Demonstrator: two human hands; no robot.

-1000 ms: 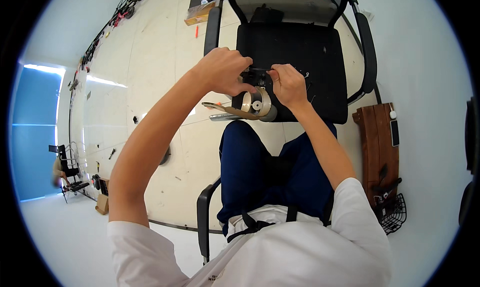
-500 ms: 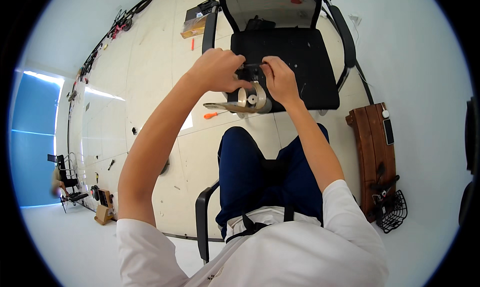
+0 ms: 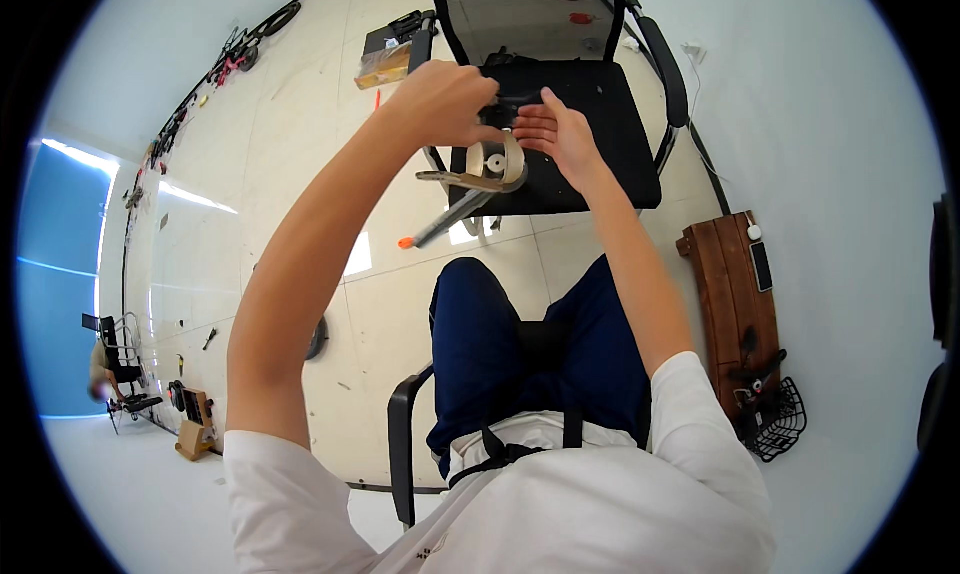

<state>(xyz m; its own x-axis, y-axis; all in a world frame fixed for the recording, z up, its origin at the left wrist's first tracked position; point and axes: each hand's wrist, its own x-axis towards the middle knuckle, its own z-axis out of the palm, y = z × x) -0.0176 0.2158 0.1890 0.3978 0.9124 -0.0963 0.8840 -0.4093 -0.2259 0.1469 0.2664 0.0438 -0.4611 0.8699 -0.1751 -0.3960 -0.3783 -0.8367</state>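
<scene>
Above the black chair seat I hold a metal assembly: a beige curved bracket with a pale round piece inside, a flat plate, and a grey tube slanting down to the left. My left hand is closed round the upper end of this assembly, where a dark part shows between the hands. Just right of it is my right hand, its fingers stretched and thumb raised; whether the fingertips touch the assembly cannot be made out. An orange tip, seemingly a screwdriver handle on the floor, shows beside the tube's end.
The mesh-backed chair has an armrest on its right. A brown wooden bench stands to the right, with a phone and a black wire basket. A cardboard box lies left of the chair; tools and parts line the wall.
My right hand has gone from a closed grip to stretched fingers. The assembly has tilted, so its grey tube now points down-left. Both hands sit slightly higher in view.
</scene>
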